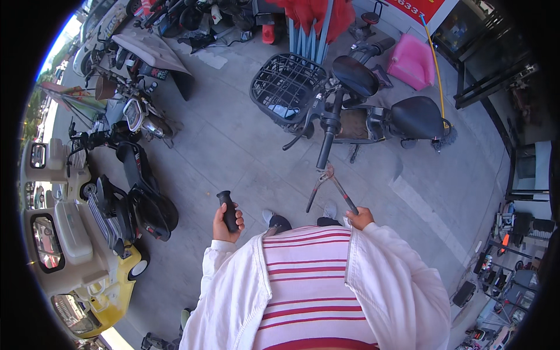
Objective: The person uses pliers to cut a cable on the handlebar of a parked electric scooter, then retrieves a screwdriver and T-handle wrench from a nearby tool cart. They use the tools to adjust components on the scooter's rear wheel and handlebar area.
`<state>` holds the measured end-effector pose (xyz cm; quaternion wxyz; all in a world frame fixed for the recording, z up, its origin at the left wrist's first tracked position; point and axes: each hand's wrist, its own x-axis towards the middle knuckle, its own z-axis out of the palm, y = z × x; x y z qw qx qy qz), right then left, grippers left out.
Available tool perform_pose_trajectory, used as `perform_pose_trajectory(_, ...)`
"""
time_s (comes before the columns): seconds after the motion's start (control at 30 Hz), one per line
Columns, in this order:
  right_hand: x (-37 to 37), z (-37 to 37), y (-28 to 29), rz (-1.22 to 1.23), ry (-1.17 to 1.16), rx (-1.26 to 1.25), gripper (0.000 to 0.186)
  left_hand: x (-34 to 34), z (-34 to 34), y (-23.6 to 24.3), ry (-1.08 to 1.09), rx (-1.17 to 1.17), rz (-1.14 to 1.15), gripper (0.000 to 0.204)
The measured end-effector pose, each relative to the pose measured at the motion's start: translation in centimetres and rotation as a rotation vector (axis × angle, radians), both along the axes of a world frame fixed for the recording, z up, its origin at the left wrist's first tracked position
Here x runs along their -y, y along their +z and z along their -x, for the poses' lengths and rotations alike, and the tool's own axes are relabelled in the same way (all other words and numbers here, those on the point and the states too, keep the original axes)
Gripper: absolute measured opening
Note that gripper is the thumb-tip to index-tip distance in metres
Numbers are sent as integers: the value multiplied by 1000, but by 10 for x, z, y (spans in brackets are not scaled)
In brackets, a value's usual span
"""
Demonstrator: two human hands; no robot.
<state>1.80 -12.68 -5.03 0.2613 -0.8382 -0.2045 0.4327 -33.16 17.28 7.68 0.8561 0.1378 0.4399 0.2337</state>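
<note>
My left hand [226,223] is closed around a black rubber handlebar grip [227,207], held upright away from the scooter. In my right hand [360,218] is one handle of a pair of long-handled pliers [341,189]. Their other handle swings free to the left, so the two handles stand apart. The rusty jaws are at the near end of the handlebar [328,149]; whether they touch it I cannot tell. That handlebar belongs to an electric scooter [364,125] with a black front basket [286,87] and a dark seat.
A pink armchair [412,61] stands behind the scooter, beside a yellow pole [434,70]. More scooters [143,186] and a yellow-and-beige vehicle [76,251] are parked at left. Tools and parts [507,280] crowd the right edge. Grey paving [245,157] lies between.
</note>
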Motion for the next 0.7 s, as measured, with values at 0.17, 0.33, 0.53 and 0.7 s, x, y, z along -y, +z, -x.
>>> perform_pose_trajectory(0.17,-123,106,-5,-191,-255,-278,26,-51,108,4,117,-173,-145,47)
perform_pose_trajectory(0.33,-270,162,74,-254,-512,-813,26,-77,179,-7,363,-217,-19,45)
perform_pose_trajectory(0.53,-423,141,89,-538,-816,-989,26,-127,179,-22,320,-293,86,45)
perform_pose_trajectory(0.7,-521,75,76,-794,-1049,-962,27,-193,164,-44,329,-357,147,48)
